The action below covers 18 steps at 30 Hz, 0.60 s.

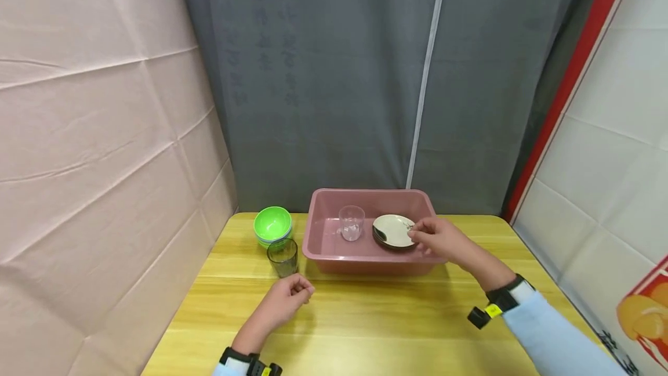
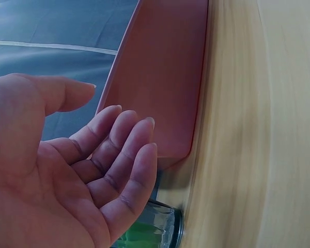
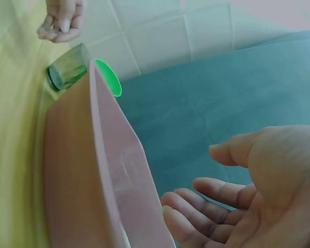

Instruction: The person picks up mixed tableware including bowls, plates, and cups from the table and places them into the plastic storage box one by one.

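Note:
My right hand (image 1: 442, 240) hovers over the right side of a pink plastic basin (image 1: 365, 264), beside a small stack of white plates (image 1: 394, 230) with a dark patterned edge. Its fingers are loosely bent, and the right wrist view shows nothing between them. A clear glass (image 1: 352, 225) stands in the basin, left of the plates. Just in front of a dark tinted glass (image 1: 283, 259) is my left hand (image 1: 282, 300), palm facing inward and fingers relaxed in the left wrist view. A bright green bowl (image 1: 272, 223) sits behind that glass, stacked on at least one paler bowl.
The wooden table (image 1: 376, 329) runs up to a grey curtain (image 1: 323, 86) behind the basin. A pale cloth wall (image 1: 104, 179) closes off the left side, and a white panel (image 1: 600, 190) with red trim stands along the right.

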{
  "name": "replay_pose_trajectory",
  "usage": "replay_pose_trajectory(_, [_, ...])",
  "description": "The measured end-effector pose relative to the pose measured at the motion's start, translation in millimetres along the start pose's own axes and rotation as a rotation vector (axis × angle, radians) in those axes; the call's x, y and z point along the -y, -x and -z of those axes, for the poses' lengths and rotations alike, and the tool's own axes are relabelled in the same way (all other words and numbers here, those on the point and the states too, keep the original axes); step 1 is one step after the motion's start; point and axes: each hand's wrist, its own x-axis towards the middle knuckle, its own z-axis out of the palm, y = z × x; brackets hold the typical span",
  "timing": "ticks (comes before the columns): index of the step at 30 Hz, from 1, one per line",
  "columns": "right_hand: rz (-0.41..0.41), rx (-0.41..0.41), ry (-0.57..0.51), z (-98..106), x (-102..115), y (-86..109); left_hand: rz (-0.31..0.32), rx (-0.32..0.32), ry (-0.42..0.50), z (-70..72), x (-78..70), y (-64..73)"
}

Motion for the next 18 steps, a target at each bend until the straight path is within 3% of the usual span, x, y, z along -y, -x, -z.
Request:
replay_pose_trajectory(1, [-0.012,-0.004,-0.005,1.0,-2.7,10.7,-0.056,0.005,-0.001,0.4,9.1,-2.8])
replay_pose_trajectory(4, [-0.04,-0.009,-0.009,0.7,-14.5,38.6,-0.095,0.012,0.0,2.6,9.7,-1.2])
replay_pose_trajectory(7, [-0.065,-0.023,-0.016,-3.1,-30.4,57.9,-0.057,0.015,-0.004,1.6,6.7,-0.7])
replay_pose_trajectory(8, [-0.075,-0.023,-0.025,-4.8,-35.8,62.8,-0.002,0.012,-0.007,1.7,-3.2,2.6])
replay_pose_trajectory(11, [-0.103,-0.024,-0.061,-11.0,-52.6,73.0,0.041,0.01,-0.02,-1.8,-7.6,3.5])
replay_pose_trajectory(18, [-0.138,-0.067,-0.083,-27.1,-86.6,83.6,0.051,0.014,-0.02,-9.1,-4.6,7.0])
